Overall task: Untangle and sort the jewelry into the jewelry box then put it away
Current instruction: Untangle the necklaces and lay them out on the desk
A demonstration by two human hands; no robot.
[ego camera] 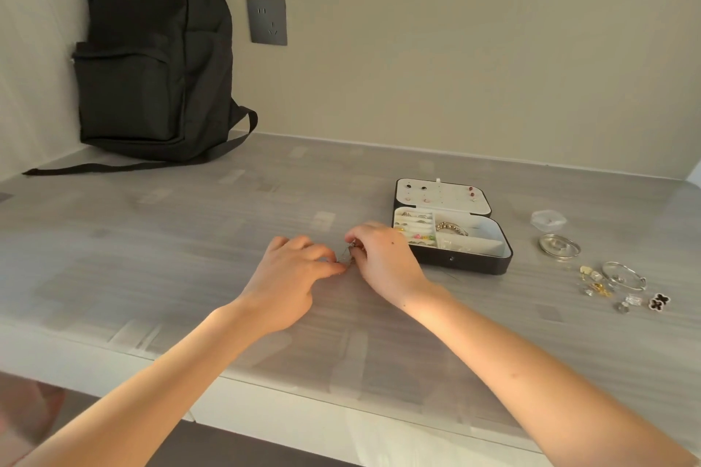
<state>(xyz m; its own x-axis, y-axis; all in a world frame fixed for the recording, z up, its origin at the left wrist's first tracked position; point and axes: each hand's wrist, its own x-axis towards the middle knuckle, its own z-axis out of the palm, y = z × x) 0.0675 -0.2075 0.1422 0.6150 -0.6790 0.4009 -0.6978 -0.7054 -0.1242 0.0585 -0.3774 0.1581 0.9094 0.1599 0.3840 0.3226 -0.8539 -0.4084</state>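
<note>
At far left I see a black backpack (151,49) propped in the corner on the grey desk (189,239), with a wall socket (266,20) just right of it. Mid-desk I have the left hand (292,277) and the right hand (383,262) fingertip to fingertip, each grip pinching a small silvery tangle of jewelry (347,254) between them. Just right of the right hand the jewelry box (451,227) lies open with rings and a beaded bracelet in its compartments, and further right lie a clear little tub (548,219), bangles (560,257) and loose earrings (595,282).
</note>
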